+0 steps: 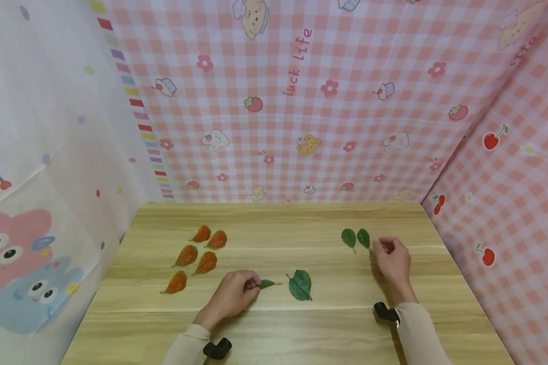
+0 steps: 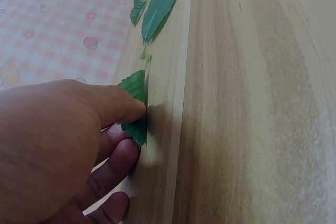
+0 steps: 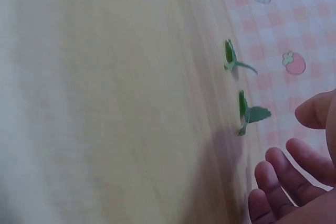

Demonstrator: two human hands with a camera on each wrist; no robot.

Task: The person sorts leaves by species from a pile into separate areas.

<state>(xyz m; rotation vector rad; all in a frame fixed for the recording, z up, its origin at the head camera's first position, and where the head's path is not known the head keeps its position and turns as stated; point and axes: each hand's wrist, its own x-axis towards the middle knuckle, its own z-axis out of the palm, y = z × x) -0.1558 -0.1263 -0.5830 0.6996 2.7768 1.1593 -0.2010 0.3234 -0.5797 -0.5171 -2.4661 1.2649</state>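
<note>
My left hand point(image 1: 235, 292) pinches a small green leaf point(image 1: 267, 284) between thumb and fingers, low over the table. In the left wrist view, the held leaf point(image 2: 133, 83) shows its toothed edge, partly hidden by the thumb. A larger green leaf point(image 1: 300, 285) lies just to its right. My right hand point(image 1: 394, 258) is at the right, beside two green leaves point(image 1: 363, 238) that lie side by side. In the right wrist view, its loosely bent fingers point(image 3: 268, 174) are apart from the thumb and hold nothing; the two leaves point(image 3: 255, 114) are just beyond them.
Several orange-red leaves point(image 1: 207, 262) lie in a loose group on the left part of the wooden table point(image 1: 274, 334). A pink checked cloth point(image 1: 274, 126) hangs behind the table's far edge, with more printed cloth along both sides.
</note>
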